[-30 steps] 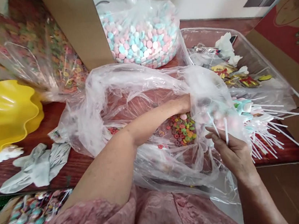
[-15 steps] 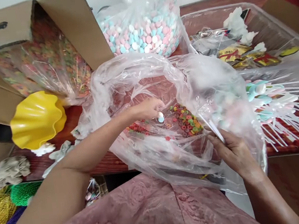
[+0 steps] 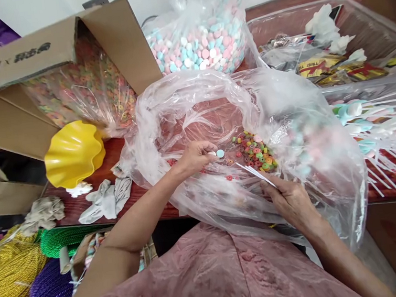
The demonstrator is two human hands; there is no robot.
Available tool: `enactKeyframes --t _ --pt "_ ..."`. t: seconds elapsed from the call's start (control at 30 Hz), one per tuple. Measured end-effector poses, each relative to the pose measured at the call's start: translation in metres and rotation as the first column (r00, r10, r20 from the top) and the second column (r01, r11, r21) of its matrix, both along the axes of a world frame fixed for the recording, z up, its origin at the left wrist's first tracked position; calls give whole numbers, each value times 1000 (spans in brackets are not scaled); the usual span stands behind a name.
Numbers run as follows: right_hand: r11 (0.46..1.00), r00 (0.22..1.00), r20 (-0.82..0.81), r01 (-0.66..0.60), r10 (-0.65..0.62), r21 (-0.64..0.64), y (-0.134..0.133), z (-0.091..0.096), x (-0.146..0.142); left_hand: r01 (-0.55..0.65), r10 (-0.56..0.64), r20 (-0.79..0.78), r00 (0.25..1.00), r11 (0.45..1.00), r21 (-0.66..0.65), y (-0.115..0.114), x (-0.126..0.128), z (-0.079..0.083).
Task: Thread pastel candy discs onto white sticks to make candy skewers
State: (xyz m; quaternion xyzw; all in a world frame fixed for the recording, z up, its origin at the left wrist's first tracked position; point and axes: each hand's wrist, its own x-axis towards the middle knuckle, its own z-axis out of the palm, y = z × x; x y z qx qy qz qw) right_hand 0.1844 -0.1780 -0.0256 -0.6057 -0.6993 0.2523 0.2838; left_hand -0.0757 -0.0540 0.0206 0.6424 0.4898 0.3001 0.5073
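Note:
My left hand (image 3: 199,156) is closed in a pinch over the mouth of a large clear plastic bag. Between its fingertips is a marshmallow (image 3: 220,153) with a pale blue end and white beside it. My right hand (image 3: 291,199) is closed around several thin white sticks (image 3: 257,174), which point up and left toward the marshmallow without touching it. Under and behind both hands lies the opened plastic bag (image 3: 189,79). Small coloured candy rings (image 3: 256,153), red, green, orange and yellow, are heaped inside it, with a pale pink piece on top.
A yellow wavy bowl (image 3: 72,154) stands at the left, before a cardboard box (image 3: 112,38) of bagged candy rings. Behind is a bag of marshmallows (image 3: 203,42). At the right are a clear plastic bin (image 3: 365,12) and marshmallow skewers (image 3: 383,130). Grey gloves (image 3: 105,201) lie near the front edge.
My view has shifted left. My left hand has turned, raising the marshmallow level with its fingertips. The sticks in my right hand have tilted lower and come closer to it.

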Motion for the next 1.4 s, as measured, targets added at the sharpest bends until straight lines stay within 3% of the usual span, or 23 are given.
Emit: enactKeyframes --t 0.13,0.23,0.33,0.43,0.53,0.7,0.87,0.93,1.0,1.07,1.17,1.3,1.4 --pt "1000 1000 12 2 -2 -13 0 2 4 21 -16 -134 991 999 34 3 -1 -8" --pt "999 1000 2 -7 7 -38 0 2 3 114 -58 -295 954 978 177 6 1 -16" --pt "999 999 -39 -17 16 -43 -1 -1 2 307 -103 -500 860 887 345 2 4 -26" --pt "999 997 -76 -22 19 -42 -2 -5 2 472 -109 -661 743 785 401 -6 6 -35" --pt "999 997 -82 -15 10 -51 -1 -7 2 474 -91 -674 733 779 410 -11 6 -38" --pt "999 1000 -17 3 -3 -46 3 -3 -4 295 -55 -510 858 866 403 -8 5 -39" --pt "1000 999 -37 -29 29 0 4 3 -13 243 -21 -423 906 844 479 -14 6 -35" --pt "999 994 -103 -44 47 29 2 7 -18 119 -2 -246 969 878 463 -23 6 -28" --pt "996 981 -180 -67 75 53 -1 12 -23 -34 33 10 999 939 343 -34 6 -20" --pt "993 966 -235 -97 111 72 -6 18 -29 -134 86 251 964 975 180 -44 8 -14" --pt "985 955 -247 -143 162 93 -11 25 -36 -208 168 485 858 978 29 -58 11 -10" --pt "975 961 -184 -187 207 119 -12 27 -40 -306 277 639 718 950 -67 -69 17 -15" --pt "971 969 -124 -194 211 140 -13 25 -40 -387 310 658 686 921 -30 -72 19 -21"
